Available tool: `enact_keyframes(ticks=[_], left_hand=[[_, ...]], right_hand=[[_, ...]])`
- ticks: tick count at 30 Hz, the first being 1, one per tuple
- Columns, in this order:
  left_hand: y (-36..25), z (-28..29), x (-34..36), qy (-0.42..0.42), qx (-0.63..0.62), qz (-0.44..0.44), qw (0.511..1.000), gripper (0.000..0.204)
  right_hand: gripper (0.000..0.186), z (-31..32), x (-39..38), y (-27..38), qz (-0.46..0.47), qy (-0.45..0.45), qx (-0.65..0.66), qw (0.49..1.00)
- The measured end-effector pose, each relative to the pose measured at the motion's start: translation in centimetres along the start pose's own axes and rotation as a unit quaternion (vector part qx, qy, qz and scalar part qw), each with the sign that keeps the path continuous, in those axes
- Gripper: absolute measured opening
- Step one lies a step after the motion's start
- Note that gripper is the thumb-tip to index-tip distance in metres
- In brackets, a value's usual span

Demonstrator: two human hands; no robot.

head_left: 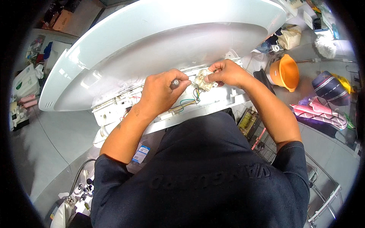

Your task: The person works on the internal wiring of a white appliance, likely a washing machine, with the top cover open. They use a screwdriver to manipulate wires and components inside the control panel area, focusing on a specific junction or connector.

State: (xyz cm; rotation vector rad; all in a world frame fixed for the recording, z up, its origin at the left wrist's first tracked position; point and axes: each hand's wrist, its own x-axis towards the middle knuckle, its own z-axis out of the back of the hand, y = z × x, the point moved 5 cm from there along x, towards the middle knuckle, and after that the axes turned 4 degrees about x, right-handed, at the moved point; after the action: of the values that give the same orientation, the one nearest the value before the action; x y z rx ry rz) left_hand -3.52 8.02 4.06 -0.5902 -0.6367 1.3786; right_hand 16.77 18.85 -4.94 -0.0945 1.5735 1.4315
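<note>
In front of me is a white appliance's long open housing (228, 99), with a large curved white panel (152, 45) rising behind it. My left hand (161, 89) is closed around a slim tool with a round grey end (175, 82); seen nearly end-on, its kind is unclear. Between the thumb and fingers of my right hand (228, 73) is a yellowish translucent plastic part (203, 80), held above the housing. The left fingertips are close beside this part. Coloured wires (187, 102) run through the housing just below it; where they attach is hidden.
An orange bucket (289, 73) stands on the right, near a pink patterned cloth bundle (321, 113). Wire racks (262, 141) lie low at my right. A blue-and-white packet (141, 154) is below my left forearm. Cables and fittings (86, 186) lie at lower left.
</note>
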Motion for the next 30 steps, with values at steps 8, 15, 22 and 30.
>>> enact_keyframes(ticks=[8,15,22,30], left_hand=[[-0.6,-2.0,-0.1,0.016,-0.036,-0.007,0.999,0.010],[-1.2,-3.4,0.9,0.041,-0.013,0.014,0.999,0.012],[-0.7,-4.7,1.6,0.064,0.029,0.042,0.997,0.011],[-1.2,-5.7,1.8,0.043,-0.006,-0.012,0.999,0.011]], right_hand=[[0.034,0.4,0.1,0.1,-0.012,0.030,0.022,0.999],[0.037,0.7,0.0,-0.4,-0.033,0.033,0.053,0.997],[0.034,0.8,0.1,-0.6,-0.036,0.060,0.082,0.994],[0.032,0.9,0.9,-0.8,-0.056,0.080,0.118,0.988]])
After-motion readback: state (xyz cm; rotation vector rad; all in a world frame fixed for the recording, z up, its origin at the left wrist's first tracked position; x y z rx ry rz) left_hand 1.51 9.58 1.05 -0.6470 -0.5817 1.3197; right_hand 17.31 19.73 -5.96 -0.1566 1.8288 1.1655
